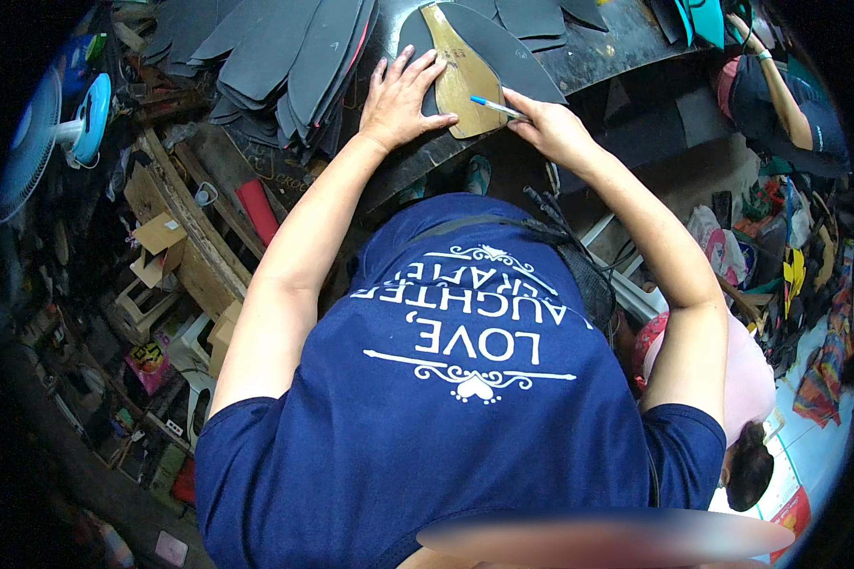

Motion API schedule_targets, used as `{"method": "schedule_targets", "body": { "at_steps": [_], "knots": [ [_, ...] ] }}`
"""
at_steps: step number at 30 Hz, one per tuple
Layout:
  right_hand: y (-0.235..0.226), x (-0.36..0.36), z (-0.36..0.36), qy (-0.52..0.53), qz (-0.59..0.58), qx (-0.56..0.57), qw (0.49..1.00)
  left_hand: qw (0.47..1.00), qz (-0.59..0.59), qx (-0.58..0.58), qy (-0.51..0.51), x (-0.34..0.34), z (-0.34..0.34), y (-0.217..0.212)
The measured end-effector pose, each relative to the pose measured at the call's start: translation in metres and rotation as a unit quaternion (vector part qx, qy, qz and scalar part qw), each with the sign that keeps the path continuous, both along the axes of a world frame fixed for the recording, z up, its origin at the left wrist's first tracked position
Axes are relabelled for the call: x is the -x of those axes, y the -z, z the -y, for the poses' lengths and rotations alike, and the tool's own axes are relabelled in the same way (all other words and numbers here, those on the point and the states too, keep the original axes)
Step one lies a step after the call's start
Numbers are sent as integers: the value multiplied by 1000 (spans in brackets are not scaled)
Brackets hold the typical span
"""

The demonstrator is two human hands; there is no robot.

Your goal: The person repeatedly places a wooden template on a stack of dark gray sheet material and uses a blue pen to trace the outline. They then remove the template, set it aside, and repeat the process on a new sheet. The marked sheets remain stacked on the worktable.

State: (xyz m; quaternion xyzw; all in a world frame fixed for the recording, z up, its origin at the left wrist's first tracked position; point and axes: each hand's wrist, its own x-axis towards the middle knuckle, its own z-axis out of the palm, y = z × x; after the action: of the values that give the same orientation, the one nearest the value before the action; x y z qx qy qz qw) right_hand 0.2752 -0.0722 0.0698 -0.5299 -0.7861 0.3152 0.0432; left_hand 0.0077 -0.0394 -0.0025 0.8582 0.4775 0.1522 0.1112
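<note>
Heaped sheets (pixel 289 66) sit left of the template (pixel 463 81), itself on a black sheet (pixel 520 57). The left hand (pixel 399 102) spreads against its left edge; the right hand (pixel 552 131) pinches a pen (pixel 491 104) over it. Marking looks underway; I see no finished outline.

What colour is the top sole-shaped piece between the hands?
The piece is golden tan, best seen in the head view.

1 blue fan (pixel 68 131) left; pale floor (pixel 811 453) lower right.
</note>
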Motion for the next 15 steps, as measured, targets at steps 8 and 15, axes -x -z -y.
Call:
{"method": "schedule_targets", "body": {
  "at_steps": [8, 15],
  "knots": [
    [-9, 2, 4, -6, 60, 10, 998, 1000, -5, -3, 0, 1, -1, 3],
    [6, -11, -1, 13, 55, 18, 998, 1000, 0, -1, 0, 0, -1, 0]
  ]
}}
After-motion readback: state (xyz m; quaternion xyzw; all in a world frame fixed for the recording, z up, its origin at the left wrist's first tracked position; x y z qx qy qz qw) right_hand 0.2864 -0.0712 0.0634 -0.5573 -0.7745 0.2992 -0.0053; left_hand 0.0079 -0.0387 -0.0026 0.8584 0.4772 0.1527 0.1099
